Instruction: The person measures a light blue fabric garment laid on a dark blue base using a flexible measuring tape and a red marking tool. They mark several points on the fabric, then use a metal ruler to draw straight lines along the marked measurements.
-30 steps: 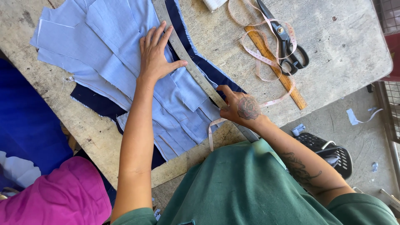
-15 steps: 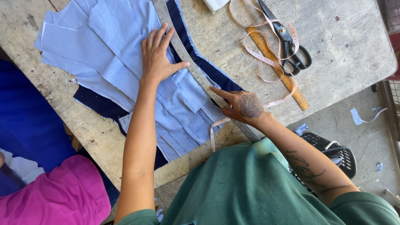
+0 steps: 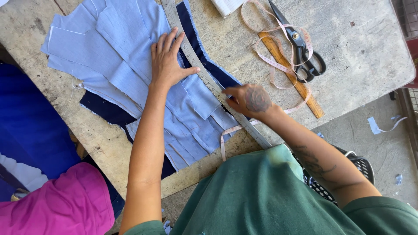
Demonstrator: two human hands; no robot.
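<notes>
Head view: worn concrete bench (image 3: 361, 56), scissors (image 3: 300, 48) & tape measure (image 3: 278, 69) at the far side. Your left hand (image 3: 167, 65) lies flat, grip fully open, pinning the light-blue fabric pieces (image 3: 126, 48): thin, floppy, prone to slide, so press, don't pinch. Right hand (image 3: 250, 99) has fingers closed at the curved ruler (image 3: 204, 74); can't tell what they pinch.
</notes>
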